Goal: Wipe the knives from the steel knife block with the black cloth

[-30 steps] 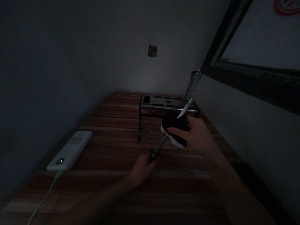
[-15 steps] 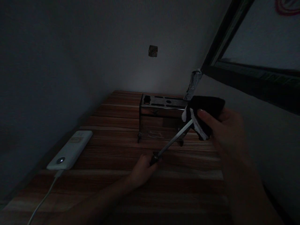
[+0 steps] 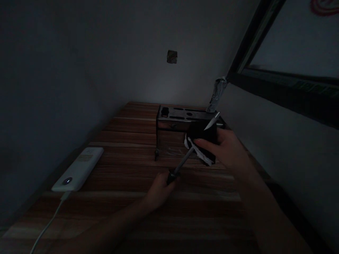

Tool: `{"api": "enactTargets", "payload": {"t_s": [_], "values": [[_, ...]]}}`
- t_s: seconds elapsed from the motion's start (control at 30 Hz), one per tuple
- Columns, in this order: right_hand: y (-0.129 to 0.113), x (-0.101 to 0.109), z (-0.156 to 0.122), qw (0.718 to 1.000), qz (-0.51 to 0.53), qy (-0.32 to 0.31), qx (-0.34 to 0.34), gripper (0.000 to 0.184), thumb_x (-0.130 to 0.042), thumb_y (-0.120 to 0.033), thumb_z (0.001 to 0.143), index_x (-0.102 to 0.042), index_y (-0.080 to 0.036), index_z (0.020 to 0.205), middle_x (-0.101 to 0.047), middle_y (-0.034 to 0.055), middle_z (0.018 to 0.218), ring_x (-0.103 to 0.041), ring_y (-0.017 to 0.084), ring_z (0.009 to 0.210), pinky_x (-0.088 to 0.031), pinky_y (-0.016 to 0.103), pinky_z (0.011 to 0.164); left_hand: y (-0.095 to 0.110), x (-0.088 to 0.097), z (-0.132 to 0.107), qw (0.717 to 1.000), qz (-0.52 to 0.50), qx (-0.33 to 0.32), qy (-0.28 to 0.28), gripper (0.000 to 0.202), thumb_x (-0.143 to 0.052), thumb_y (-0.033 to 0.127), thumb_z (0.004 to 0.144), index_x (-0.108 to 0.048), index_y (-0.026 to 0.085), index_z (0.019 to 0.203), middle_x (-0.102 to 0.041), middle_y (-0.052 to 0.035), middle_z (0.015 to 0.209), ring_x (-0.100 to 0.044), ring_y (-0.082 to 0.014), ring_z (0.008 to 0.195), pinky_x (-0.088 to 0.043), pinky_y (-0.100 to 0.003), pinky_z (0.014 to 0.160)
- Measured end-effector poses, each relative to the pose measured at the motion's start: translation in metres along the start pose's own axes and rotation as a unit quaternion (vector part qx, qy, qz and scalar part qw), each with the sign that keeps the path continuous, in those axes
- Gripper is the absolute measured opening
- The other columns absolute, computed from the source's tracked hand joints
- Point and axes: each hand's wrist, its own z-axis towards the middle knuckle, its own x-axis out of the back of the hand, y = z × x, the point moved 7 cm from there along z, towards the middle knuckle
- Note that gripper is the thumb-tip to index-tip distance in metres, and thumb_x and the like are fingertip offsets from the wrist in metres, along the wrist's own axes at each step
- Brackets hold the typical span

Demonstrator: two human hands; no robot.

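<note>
My left hand [image 3: 160, 190] is closed around the dark handle of a slim knife [image 3: 184, 157], its blade slanting up to the right. My right hand [image 3: 227, 146] pinches a black cloth [image 3: 202, 132] with a white edge, folded about the middle of the blade. The pointed tip sticks out beyond the cloth's upper right side. Just behind the cloth stands a metal knife rack [image 3: 180, 113] with slots in its top and a clear lower part. The cloth hides part of the rack's right side.
A white power bank [image 3: 79, 169] with a cable [image 3: 50, 222] lies at the left of the wood-grain table [image 3: 127, 176]. Behind the rack, a wrapped greyish thing [image 3: 217, 94] leans near the wall corner. A dark frame [image 3: 286, 91] runs along the right wall.
My right hand and the cloth have slid down the blade, left and toward the handle, baring the tip. My left hand has stayed nearly still, gripping the knife.
</note>
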Motion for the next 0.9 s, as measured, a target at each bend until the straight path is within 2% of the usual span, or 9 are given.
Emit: {"api": "enactTargets", "payload": {"t_s": [0.1,0.3,0.53,0.9], "values": [[0.005,-0.012,0.002,0.999,-0.012,-0.039,-0.001,0.023,-0.068,-0.031,0.065,-0.065,-0.015,0.081,-0.068,0.0032,0.075,-0.062,0.018,0.066,-0.050,0.027,0.055,0.000,0.001,0.001,1.000,-0.011,0.013,0.006,0.021,-0.047,0.030,0.078,-0.060,0.014,0.074,-0.056,0.0006,0.064,-0.051,-0.0137,0.062,-0.038,-0.021,0.058],[0.022,-0.041,0.000,0.994,-0.039,-0.099,-0.011,0.028,-0.069,-0.029,0.065,-0.064,-0.015,0.088,-0.067,0.0041,0.081,-0.062,0.019,0.073,-0.048,0.028,0.061,-0.001,0.002,0.002,0.998,-0.043,0.049,0.021,0.024,-0.047,0.034,0.078,-0.056,0.014,0.068,-0.050,0.0020,0.060,-0.046,-0.0115,0.056,-0.035,-0.020,0.052],[0.036,-0.086,-0.013,0.985,-0.088,-0.149,-0.026,0.030,-0.071,-0.023,0.063,-0.062,-0.012,0.089,-0.067,0.0056,0.083,-0.060,0.019,0.075,-0.045,0.027,0.063,-0.012,0.007,0.005,0.991,-0.107,0.035,0.073,0.013,-0.044,0.019,0.070,-0.056,0.013,0.070,-0.052,0.0012,0.062,-0.046,-0.0121,0.060,-0.038,-0.020,0.054],[0.041,-0.084,-0.011,0.985,-0.062,-0.160,-0.034,0.028,-0.072,-0.025,0.061,-0.063,-0.012,0.084,-0.066,0.0047,0.079,-0.060,0.019,0.071,-0.044,0.026,0.059,-0.007,0.006,0.004,0.992,-0.110,0.040,0.054,0.017,-0.044,0.021,0.071,-0.058,0.012,0.074,-0.055,0.0002,0.067,-0.047,-0.0121,0.061,-0.039,-0.021,0.056]]}}
